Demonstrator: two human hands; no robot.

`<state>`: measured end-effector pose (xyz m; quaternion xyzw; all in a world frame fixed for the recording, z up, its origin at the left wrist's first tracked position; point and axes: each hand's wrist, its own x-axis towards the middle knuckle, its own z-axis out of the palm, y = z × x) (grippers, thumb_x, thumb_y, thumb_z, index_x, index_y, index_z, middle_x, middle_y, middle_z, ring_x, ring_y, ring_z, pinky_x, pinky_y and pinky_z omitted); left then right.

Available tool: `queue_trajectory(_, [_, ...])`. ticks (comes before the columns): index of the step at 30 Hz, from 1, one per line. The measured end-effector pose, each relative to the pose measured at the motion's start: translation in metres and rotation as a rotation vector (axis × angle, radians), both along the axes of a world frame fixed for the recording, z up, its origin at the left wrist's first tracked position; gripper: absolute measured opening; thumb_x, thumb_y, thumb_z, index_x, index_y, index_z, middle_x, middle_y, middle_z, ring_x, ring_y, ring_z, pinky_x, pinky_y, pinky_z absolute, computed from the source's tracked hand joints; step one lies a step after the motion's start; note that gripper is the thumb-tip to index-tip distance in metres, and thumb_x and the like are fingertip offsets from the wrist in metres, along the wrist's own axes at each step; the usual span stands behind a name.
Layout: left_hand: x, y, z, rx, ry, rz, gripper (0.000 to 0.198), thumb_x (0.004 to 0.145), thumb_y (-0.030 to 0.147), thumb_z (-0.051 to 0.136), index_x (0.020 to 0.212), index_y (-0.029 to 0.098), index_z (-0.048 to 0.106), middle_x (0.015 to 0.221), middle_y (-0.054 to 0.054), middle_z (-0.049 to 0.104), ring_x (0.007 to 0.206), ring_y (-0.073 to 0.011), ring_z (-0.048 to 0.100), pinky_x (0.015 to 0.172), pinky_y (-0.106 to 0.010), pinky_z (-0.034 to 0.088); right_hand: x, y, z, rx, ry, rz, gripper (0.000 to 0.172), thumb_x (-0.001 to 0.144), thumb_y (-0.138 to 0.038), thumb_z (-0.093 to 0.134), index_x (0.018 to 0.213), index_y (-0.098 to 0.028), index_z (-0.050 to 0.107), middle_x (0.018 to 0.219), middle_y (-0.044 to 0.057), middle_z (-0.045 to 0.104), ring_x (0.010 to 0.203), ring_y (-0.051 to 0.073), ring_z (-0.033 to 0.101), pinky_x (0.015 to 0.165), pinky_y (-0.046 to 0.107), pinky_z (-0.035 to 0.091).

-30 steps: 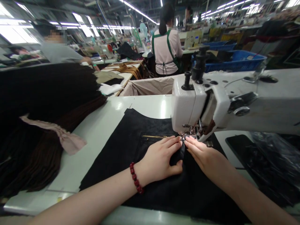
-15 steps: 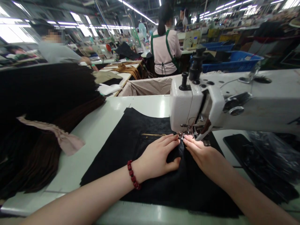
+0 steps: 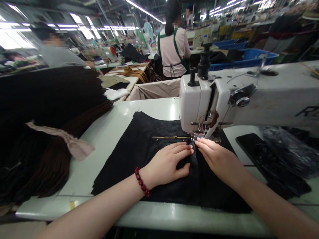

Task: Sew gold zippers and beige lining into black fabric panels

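Note:
My left hand (image 3: 168, 162), with a red bead bracelet (image 3: 141, 181) at its wrist, presses on a black suede-like fabric panel (image 3: 119, 166). My right hand (image 3: 215, 159) lies on the same panel, its fingertips close to the presser foot (image 3: 199, 131) of a white industrial sewing machine (image 3: 194, 103). Both hands hold a soft fold of the fabric between them. A brass zipper (image 3: 169, 137) runs across the panel just above my left fingers. The needle is hard to make out among the metal parts.
A heap of dark brown fringed cloth (image 3: 47, 132) with a pink strip (image 3: 72, 144) lies at the left. Black material and a plastic bag (image 3: 286, 146) lie at the right. Beyond stand a canvas bin (image 3: 154, 90), blue crates (image 3: 241, 59) and co-workers (image 3: 173, 49).
The whole scene sits higher in the view. The raised fold between my hands has flattened, and my fingers now lie lower against the zipper line.

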<state>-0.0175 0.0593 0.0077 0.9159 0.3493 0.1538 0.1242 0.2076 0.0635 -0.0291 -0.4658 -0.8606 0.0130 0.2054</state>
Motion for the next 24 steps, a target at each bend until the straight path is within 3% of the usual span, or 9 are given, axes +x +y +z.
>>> queue_trajectory(10, [0.0008, -0.0017, -0.0003, -0.032, -0.065, 0.033, 0.038, 0.088, 0.025, 0.056, 0.126, 0.023, 0.057, 0.134, -0.003, 0.058, 0.131, -0.0185, 0.048, 0.115, -0.034, 0.039, 0.0015, 0.0004, -0.0001, -0.005, 0.029, -0.001, 0.038, 0.098, -0.019, 0.040, 0.132, -0.015, 0.057, 0.135, 0.011, 0.060, 0.122, 0.021, 0.058, 0.105, 0.040, 0.048])
queue_trajectory(24, [-0.0008, 0.0039, 0.0015, -0.020, -0.017, 0.000, 0.036, 0.091, 0.027, 0.053, 0.126, 0.019, 0.056, 0.133, -0.005, 0.058, 0.133, -0.0174, 0.046, 0.116, -0.031, 0.037, 0.0039, 0.0042, -0.0014, -0.040, 0.043, 0.017, 0.038, 0.100, -0.022, 0.039, 0.134, -0.016, 0.055, 0.137, 0.010, 0.058, 0.126, 0.021, 0.054, 0.108, 0.040, 0.045])
